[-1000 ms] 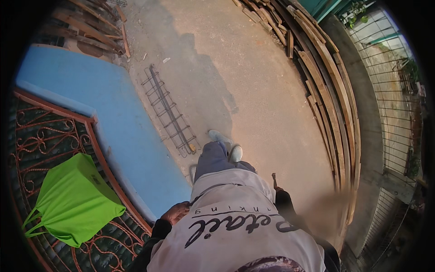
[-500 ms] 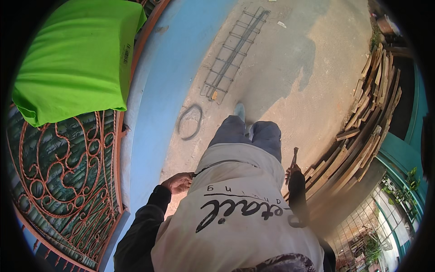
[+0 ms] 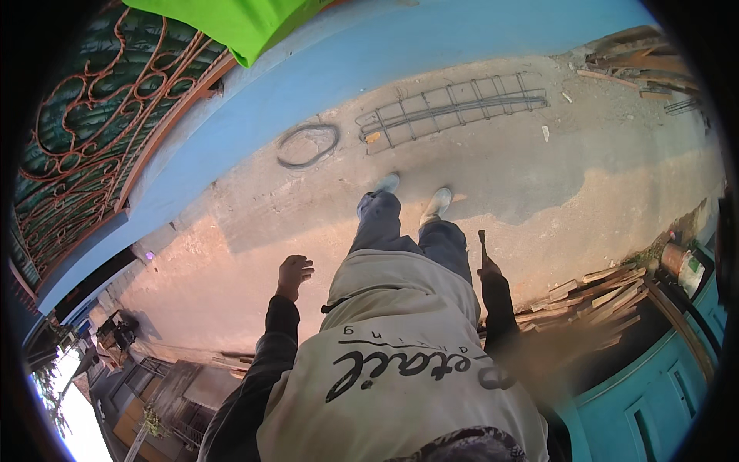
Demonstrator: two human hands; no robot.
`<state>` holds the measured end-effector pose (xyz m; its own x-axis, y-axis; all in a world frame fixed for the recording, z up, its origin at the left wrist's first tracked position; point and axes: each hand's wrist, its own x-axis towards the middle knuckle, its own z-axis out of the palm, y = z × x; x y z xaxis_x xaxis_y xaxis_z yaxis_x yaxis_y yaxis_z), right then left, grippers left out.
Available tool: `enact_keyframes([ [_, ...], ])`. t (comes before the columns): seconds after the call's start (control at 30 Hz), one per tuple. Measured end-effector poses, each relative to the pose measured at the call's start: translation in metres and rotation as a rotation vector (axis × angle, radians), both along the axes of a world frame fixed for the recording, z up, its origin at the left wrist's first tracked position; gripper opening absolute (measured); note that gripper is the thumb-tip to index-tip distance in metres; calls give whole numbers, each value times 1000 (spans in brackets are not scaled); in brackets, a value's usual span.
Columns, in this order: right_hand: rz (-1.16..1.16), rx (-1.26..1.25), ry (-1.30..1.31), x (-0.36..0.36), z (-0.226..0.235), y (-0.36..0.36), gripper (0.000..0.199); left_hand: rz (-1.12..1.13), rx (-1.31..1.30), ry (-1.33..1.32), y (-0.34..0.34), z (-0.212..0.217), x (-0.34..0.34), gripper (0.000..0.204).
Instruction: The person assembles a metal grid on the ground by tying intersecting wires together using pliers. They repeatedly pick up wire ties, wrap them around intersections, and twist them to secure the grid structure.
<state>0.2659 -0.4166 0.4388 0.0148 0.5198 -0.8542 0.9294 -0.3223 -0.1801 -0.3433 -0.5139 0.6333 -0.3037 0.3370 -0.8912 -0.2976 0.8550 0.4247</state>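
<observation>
My left hand [image 3: 293, 274] hangs beside my hip with loosely bent fingers and nothing in it. On the other side my right hand [image 3: 488, 267] is closed around slim dark metal pincers [image 3: 483, 245], whose head points away from me; the lower part is hidden by the hand. Ahead on the concrete lies a long rebar cage [image 3: 454, 110] of thin rods with cross ties. A coil of dark wire [image 3: 336, 139] rests on the ground left of the cage. Neither hand touches the cage or the coil.
A blue wall [image 3: 185, 162] runs along the far side, with a rusty ornamental grille [image 3: 115, 108] and a bright green cloth [image 3: 239, 27] above. Stacked wooden strips [image 3: 593, 296] lie at right by a turquoise door [image 3: 662, 400]. More timber [image 3: 643, 61] lies far right.
My view has turned left, so the rebar cage now lies crosswise and the street at left shows. My left hand has swung out from my waist; the right still holds the pincers.
</observation>
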Motion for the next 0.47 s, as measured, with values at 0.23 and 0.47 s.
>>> enact_keyframes([
  [0.23,413,107,18,43,17,148,75,253,173,-58,12,-75,109,35],
  [0.47,502,-110,-163,-3,-6,253,76,336,254,-39,41,-135,132,64],
])
